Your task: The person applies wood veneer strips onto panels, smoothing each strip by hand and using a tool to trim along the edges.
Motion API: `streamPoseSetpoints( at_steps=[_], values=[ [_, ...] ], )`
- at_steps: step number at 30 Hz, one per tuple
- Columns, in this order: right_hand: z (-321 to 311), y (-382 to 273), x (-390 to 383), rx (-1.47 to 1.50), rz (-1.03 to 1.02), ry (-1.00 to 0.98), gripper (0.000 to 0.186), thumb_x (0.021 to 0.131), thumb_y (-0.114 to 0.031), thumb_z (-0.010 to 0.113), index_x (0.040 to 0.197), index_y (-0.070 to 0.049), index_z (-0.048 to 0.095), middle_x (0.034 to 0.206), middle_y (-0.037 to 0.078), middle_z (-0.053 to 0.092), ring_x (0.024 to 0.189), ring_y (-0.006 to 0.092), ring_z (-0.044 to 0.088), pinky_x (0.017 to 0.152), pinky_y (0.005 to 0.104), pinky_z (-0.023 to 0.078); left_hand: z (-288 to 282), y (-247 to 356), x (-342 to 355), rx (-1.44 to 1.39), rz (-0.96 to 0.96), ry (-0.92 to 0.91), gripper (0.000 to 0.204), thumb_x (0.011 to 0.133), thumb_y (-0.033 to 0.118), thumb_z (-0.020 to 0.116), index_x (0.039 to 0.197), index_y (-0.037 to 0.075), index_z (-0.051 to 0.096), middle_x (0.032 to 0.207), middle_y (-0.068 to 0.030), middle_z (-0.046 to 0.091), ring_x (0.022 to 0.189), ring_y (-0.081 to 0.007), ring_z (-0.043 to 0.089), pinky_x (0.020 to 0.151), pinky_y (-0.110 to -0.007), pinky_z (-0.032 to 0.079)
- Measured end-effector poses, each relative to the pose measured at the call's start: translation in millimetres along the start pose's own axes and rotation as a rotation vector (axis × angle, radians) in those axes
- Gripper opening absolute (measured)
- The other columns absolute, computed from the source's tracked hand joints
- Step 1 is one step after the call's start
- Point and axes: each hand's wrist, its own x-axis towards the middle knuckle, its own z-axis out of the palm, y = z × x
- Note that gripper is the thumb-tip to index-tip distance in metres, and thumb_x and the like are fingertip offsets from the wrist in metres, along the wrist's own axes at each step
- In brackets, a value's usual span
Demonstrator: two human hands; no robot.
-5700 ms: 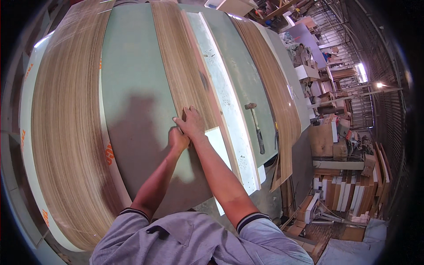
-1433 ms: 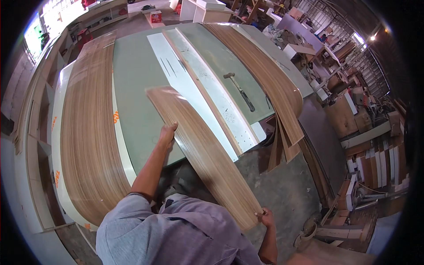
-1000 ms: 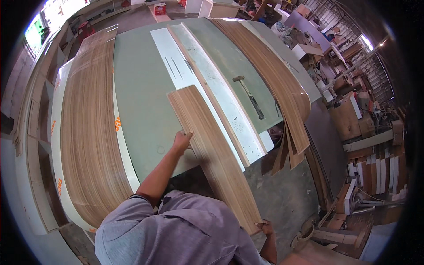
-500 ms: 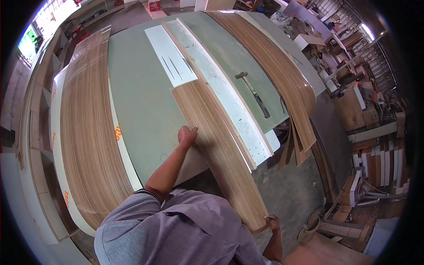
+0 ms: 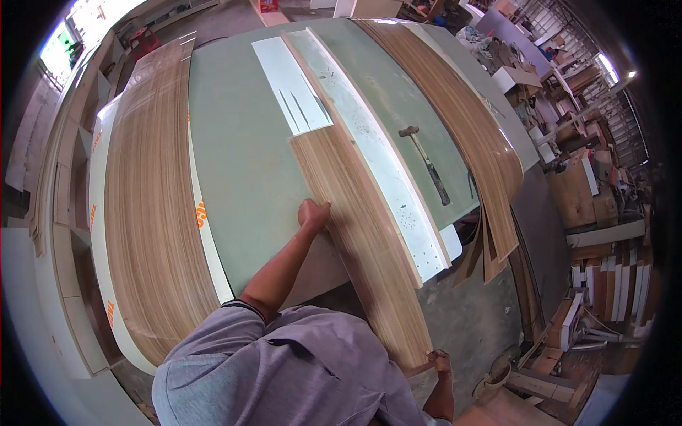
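Note:
My left hand (image 5: 313, 214) grips the left edge of a long wood-grain strip (image 5: 359, 248), which lies over a white board (image 5: 284, 82) alongside a narrow wooden batten (image 5: 381, 209). My right hand (image 5: 439, 361) holds the strip's near end, which sticks out past the table edge toward my body. The exposed far part of the white board has dark slits. Right of the batten runs a white speckled channel (image 5: 412, 227). A hammer (image 5: 426, 163) lies beside it on the green tabletop (image 5: 241, 142).
A wide wood-grain sheet (image 5: 149, 199) on pale backing lies at the left, more strips (image 5: 455, 121) at the right. A shelving unit (image 5: 78, 298) stands at far left. Stacked offcuts (image 5: 611, 291) and clutter fill the right. Concrete floor (image 5: 472, 319) shows below the table edge.
Both hands were together mid-table 5.7 seconds ago; now they are far apart on the strip. Over the last second the strip shifted right, up against the batten, covering the white board's nearer part.

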Motion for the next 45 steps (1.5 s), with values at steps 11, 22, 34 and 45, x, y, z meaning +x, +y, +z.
streamPoseSetpoints(
  at_steps=[11, 22, 34, 45],
  values=[
    [41, -49, 27, -0.182, -0.056, -0.081, 0.029, 0.077, -0.028, 0.082, 0.069, -0.006, 0.064, 0.069, -0.003, 0.057, 0.067, 0.0104, 0.051, 0.064, 0.0285, 0.041, -29, -12, 65, 0.068, 0.038, 0.141, 0.050, 0.080, 0.039, 0.074, 0.084, -0.010, 0.067, 0.067, -0.0225, 0.068, 0.058, -0.0341, 0.070, 0.060, -0.045, 0.056],
    [190, -231, 0, -0.610, -0.665, 0.412, 0.027, 0.084, -0.027, 0.074, 0.086, -0.001, 0.066, 0.084, 0.018, 0.068, 0.079, 0.0339, 0.066, 0.072, 0.0435, 0.051, -64, 31, 87, 0.082, -0.011, 0.168, 0.047, 0.082, 0.037, 0.073, 0.095, -0.008, 0.068, 0.085, -0.0237, 0.071, 0.073, -0.0358, 0.072, 0.065, -0.044, 0.058],
    [381, -376, -3, -0.947, -1.176, 0.074, 0.064, 0.082, -0.032, 0.070, 0.135, -0.001, 0.052, 0.137, 0.029, 0.050, 0.126, 0.0489, 0.048, 0.100, 0.0565, 0.042, -78, 42, 148, 0.151, 0.079, 0.135, 0.045, 0.082, 0.037, 0.073, 0.097, -0.005, 0.069, 0.095, -0.0263, 0.070, 0.091, -0.0383, 0.071, 0.079, -0.044, 0.056],
    [440, -439, 28, -0.991, -1.235, 0.039, 0.055, 0.082, -0.025, 0.066, 0.130, 0.000, 0.056, 0.131, 0.031, 0.053, 0.119, 0.0500, 0.053, 0.088, 0.0542, 0.053, -127, 64, 204, 0.309, 0.153, 0.129, 0.051, 0.083, 0.047, 0.068, 0.099, -0.001, 0.071, 0.101, -0.0254, 0.070, 0.099, -0.0406, 0.068, 0.085, -0.047, 0.053]
  ],
)
